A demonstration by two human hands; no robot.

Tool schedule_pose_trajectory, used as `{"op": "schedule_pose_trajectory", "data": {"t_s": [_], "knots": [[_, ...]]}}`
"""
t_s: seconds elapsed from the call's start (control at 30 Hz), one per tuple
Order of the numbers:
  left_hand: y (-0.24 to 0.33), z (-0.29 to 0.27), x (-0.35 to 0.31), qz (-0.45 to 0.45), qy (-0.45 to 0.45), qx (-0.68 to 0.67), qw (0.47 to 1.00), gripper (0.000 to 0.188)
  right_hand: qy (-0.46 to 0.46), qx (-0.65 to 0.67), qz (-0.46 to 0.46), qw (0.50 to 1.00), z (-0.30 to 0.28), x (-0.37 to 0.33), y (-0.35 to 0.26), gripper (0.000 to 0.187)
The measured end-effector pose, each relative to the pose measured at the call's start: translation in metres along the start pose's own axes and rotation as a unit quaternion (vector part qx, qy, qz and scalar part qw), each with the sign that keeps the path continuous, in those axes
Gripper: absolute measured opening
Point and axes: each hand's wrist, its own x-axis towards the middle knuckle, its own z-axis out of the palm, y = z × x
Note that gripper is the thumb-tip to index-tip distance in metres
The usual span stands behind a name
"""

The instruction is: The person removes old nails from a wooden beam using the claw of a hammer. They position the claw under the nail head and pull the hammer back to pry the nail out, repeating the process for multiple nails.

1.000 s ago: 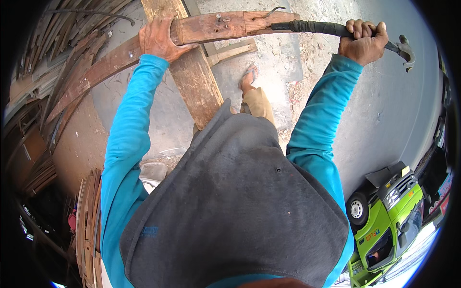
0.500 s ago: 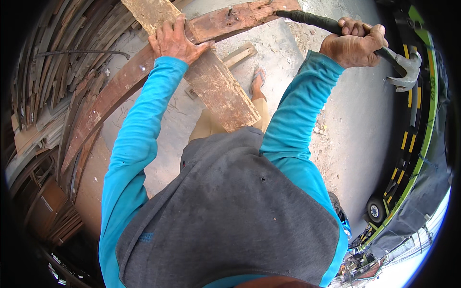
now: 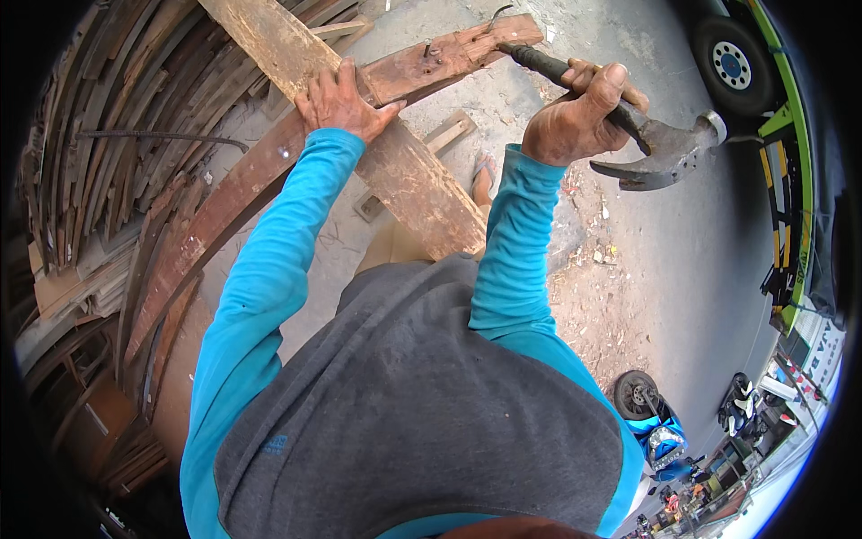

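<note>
A worn plank [image 3: 422, 193] lies crosswise over a reddish-brown beam [image 3: 224, 202]. My left hand [image 3: 339, 110] presses on the plank where the two cross, fingers stretched out and thumb spread. In my right hand [image 3: 584, 112], closed on its dark handle near the head, is a claw hammer [image 3: 669, 153]. Its head points to the right, while the handle's butt end is against or just beside the beam's far right end. A bent nail [image 3: 497, 16] sticks up near that butt end. Shorter nail stubs [image 3: 429, 54] stand farther left on the beam.
Long stacked timber [image 3: 117, 153] fills the left side, with a rusty bar [image 3: 162, 136] over it. A wood offcut [image 3: 452, 133] lies near my foot [image 3: 483, 178]. Debris [image 3: 602, 251] litters the ground. A large vehicle's wheel [image 3: 732, 66] and a motorcycle [image 3: 651, 418] are at the right.
My right hand and the hammer's head have swung left and down in the picture, the butt end staying by the beam's end. The vehicle at right has shifted; my left hand stays on the plank.
</note>
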Motion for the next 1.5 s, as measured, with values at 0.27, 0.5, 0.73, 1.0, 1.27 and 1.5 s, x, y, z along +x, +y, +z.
{"op": "schedule_pose_trajectory", "data": {"t_s": [0.27, 0.5, 0.73, 1.0, 1.27, 1.5], "knots": [[0.001, 0.001, 0.003, -0.015, -0.021, -0.005, 1.0, 0.103, -0.168, -0.008, 0.025, 0.985, -0.016, 0.12, -0.086, 0.045], [0.006, -0.005, 0.007, -0.024, -0.035, 0.009, 0.999, 0.105, -0.225, -0.203, 0.481, 0.822, -0.153, -0.021, -0.045, 0.04], [0.005, -0.011, 0.011, -0.035, -0.025, 0.043, 0.998, 0.107, -0.259, -0.178, 0.443, 0.84, -0.134, 0.043, -0.08, 0.032], [0.007, -0.008, 0.009, -0.047, -0.032, 0.048, 0.997, 0.104, -0.413, -0.137, 0.475, 0.765, -0.156, 0.038, -0.015, 0.049], [0.009, -0.006, 0.002, -0.056, -0.026, 0.048, 0.997, 0.103, -0.452, -0.127, 0.493, 0.733, -0.155, 0.07, -0.039, 0.043], [0.005, -0.004, 0.009, -0.053, -0.046, 0.073, 0.995, 0.108, -0.479, -0.061, 0.372, 0.793, -0.16, 0.061, 0.011, 0.046]]}}
